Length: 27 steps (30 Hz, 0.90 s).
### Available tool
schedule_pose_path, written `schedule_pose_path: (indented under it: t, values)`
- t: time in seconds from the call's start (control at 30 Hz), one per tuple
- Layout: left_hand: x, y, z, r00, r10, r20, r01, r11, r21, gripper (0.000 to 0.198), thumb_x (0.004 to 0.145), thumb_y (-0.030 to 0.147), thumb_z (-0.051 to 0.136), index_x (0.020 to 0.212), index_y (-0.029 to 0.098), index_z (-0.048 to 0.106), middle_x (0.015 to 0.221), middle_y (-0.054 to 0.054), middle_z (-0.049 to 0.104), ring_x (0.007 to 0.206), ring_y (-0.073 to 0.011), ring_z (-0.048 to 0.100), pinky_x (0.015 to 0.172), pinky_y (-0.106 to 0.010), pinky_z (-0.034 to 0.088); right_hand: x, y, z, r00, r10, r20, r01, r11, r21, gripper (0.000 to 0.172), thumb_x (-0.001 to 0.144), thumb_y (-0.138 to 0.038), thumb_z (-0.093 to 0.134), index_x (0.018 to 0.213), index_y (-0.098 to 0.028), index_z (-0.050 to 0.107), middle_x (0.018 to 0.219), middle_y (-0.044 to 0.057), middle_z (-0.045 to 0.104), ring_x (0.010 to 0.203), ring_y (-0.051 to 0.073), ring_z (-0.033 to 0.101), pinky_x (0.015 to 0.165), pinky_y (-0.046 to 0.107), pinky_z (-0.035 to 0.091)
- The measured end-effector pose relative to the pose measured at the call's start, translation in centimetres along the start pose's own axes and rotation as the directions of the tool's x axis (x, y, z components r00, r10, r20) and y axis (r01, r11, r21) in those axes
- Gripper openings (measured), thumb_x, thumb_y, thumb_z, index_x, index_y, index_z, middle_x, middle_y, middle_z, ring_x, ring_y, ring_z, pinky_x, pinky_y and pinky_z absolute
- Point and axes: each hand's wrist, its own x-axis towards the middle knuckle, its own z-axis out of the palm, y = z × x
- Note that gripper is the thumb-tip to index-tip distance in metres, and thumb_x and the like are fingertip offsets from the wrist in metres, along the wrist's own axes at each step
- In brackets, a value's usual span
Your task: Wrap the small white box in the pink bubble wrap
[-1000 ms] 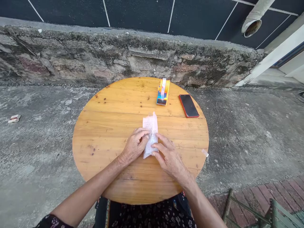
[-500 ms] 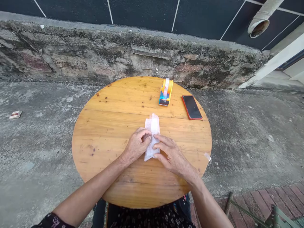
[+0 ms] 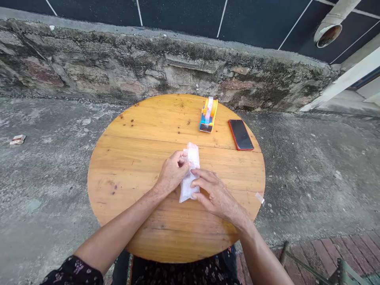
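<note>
One white packet [image 3: 187, 190] lies between your left hand [image 3: 170, 173], whether pinching I cannot tell, and your right hand [image 3: 219, 196], spread against it; beyond your grip sits a tape dispenser [image 3: 208, 114].

The tabletop [image 3: 133, 158] is smooth wood; the packet [image 3: 186, 191], translucent plastic-like sheeting; the tape dispenser [image 3: 208, 115], glossy plastic; the phone screen [image 3: 241, 134], glossy; the wall base [image 3: 190, 75], rough stone.

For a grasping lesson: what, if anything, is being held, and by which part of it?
The left grip touches the packet at its upper left; whether it pinches cannot be told. The right grip, spread open, rests at the right edge.
</note>
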Motion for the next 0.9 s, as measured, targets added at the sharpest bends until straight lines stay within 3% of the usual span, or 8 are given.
schedule_pose_path:
  t: [0.2, 0.5, 0.63, 0.8, 0.9]
  values:
    - [0.2, -0.4, 0.2, 1.0, 0.024, 0.006, -0.024, 0.997, 0.073, 0.044, 0.073, 0.02, 0.056, 0.117, 0.018, 0.055, 0.063, 0.005, 0.062, 0.054, -0.0134, 0.056, 0.054, -0.025, 0.043, 0.1, 0.0, -0.1, 1.0, 0.003, 0.005, -0.003, 1.0, -0.003, 0.013, 0.087, -0.026, 0.061, 0.1, -0.024, 0.061, 0.141, 0.008, 0.049, 0.127, 0.023, 0.047, 0.104, 0.044, 0.04]
    - [0.1, 0.7, 0.0, 0.999, 0.008, 0.034, -0.015, 0.972, 0.234, 0.068, 0.07, 0.014, 0.056, 0.136, 0.017, 0.042, 0.062, 0.007, 0.061, 0.058, -0.014, 0.058, 0.057, -0.025, 0.043, 0.7, -0.2, -0.7, 0.998, 0.014, 0.058, -0.015, 1.0, 0.016, 0.012, 0.085, -0.022, 0.063, 0.096, -0.022, 0.06, 0.135, 0.008, 0.055, 0.125, 0.021, 0.05, 0.104, 0.041, 0.038]
    - [0.2, -0.2, 0.1, 0.999, 0.033, -0.003, -0.031, 0.968, 0.25, 0.071, 0.072, 0.017, 0.058, 0.14, 0.015, 0.037, 0.069, 0.004, 0.063, 0.063, -0.015, 0.059, 0.059, -0.026, 0.045, 0.9, -0.3, -0.8, 0.997, 0.015, 0.073, -0.017, 0.999, 0.028, 0.012, 0.085, -0.022, 0.063, 0.096, -0.022, 0.06, 0.134, 0.008, 0.057, 0.124, 0.021, 0.051, 0.103, 0.042, 0.038]
    - [-0.2, -1.3, -0.7, 0.951, 0.274, -0.142, -0.239, 0.945, 0.222, 0.047, 0.08, 0.015, 0.05, 0.128, 0.017, 0.051, 0.091, -0.003, 0.065, 0.084, -0.0166, 0.061, 0.079, -0.031, 0.049, 1.0, -0.3, -0.8, 0.996, 0.025, 0.083, -0.029, 0.998, 0.05, 0.012, 0.085, -0.022, 0.062, 0.097, -0.023, 0.06, 0.133, 0.009, 0.057, 0.126, 0.021, 0.05, 0.103, 0.043, 0.038]
    - [-0.7, -1.0, -1.5, 0.888, 0.457, -0.048, -0.437, 0.874, 0.214, 0.033, 0.085, 0.01, 0.042, 0.109, 0.018, 0.063, 0.099, -0.005, 0.067, 0.096, -0.0183, 0.059, 0.087, -0.033, 0.048, 1.0, -0.2, -0.7, 0.997, 0.027, 0.078, -0.032, 0.998, 0.062, 0.014, 0.084, -0.021, 0.064, 0.097, -0.023, 0.059, 0.133, 0.01, 0.057, 0.127, 0.021, 0.049, 0.103, 0.042, 0.038]
